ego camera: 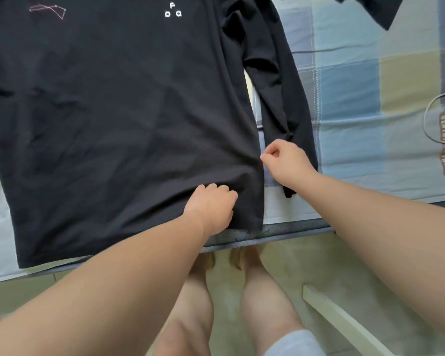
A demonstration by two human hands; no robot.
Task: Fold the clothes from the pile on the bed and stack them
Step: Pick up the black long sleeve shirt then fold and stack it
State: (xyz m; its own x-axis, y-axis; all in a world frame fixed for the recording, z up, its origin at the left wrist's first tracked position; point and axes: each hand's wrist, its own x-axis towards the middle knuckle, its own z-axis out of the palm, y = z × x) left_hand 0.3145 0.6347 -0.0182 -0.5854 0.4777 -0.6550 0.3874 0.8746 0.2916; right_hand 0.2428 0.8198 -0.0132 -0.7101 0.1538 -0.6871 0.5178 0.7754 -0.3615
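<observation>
Black shirt (118, 119): a long-sleeved top spread flat and face up on the bed (357, 140), hem toward the person and reaching the near edge of the mattress; small white letters (173, 12) and a thin pink line drawing (48, 10) sit on the chest.
Sleeve (275, 80): lies alongside the body of the shirt on the right, cuff pointing toward the person (a narrow strip of bedcover shows between the two).
Left hand (211, 209): knuckles up on the shirt near its right hem corner; the fingers (217, 188) are curled down into the cloth and grip it, with creases fanning out from them.
Right hand (285, 160): rests over the cuff end of the sleeve; its fingers (270, 150) are curled, thumb and forefinger closed together at the shirt's side edge, seemingly pinching that edge.
Bedcover: patchwork of pale blue and yellow squares, with a lettered strip at the right.
Other garment (375, 11): another dark piece at the top right, cut off by the frame.
Cable (427, 119): a grey loop lying on the cover at the far right.
Floor (280, 253): pale tiles below the bed edge, where the person's bare feet (239, 258) stand.
</observation>
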